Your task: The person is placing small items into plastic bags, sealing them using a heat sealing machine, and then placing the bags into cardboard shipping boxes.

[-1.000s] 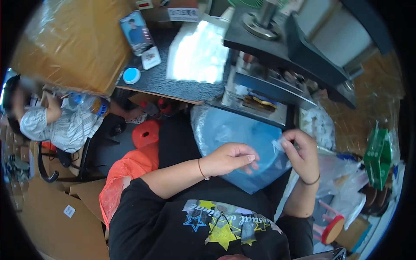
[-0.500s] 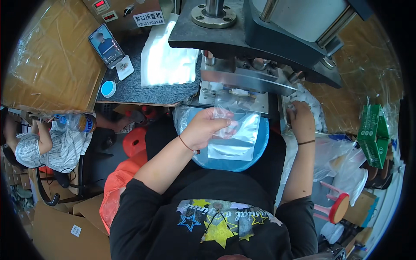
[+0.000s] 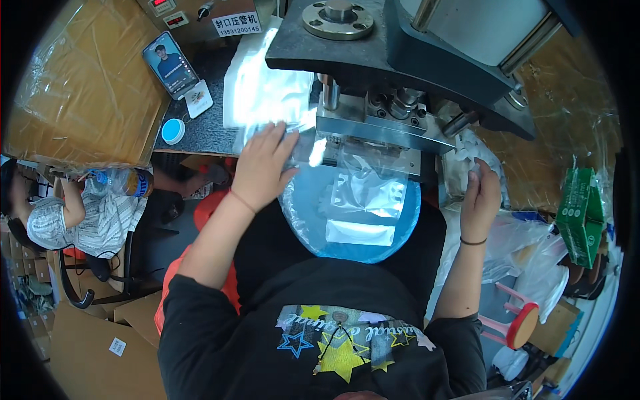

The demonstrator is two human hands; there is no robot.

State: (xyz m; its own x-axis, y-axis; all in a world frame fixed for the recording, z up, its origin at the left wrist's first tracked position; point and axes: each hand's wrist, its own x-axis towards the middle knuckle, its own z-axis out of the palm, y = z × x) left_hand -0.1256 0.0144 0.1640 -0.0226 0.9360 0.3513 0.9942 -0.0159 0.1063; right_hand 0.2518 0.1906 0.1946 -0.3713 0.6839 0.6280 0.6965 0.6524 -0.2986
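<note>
From my remote seat I see the bare left hand palm down at the table's front edge, its fingers stretched out and the thumb held apart, with the fingertips over clear plastic at the lower end of a stack of flat silver-and-clear pouches. I make out the bare right hand just beside a heap of small white pieces in clear plastic; its thumb and fingers are drawn near each other, but I cannot tell whether they grip a piece. Between the hands I have a single silver pouch with a clear upper part, its top end below the long metal bar of the heavy black press and its body lying over the round blue basin. Left of the stack, I see a lit phone propped near a small blue-topped round jar.
</note>
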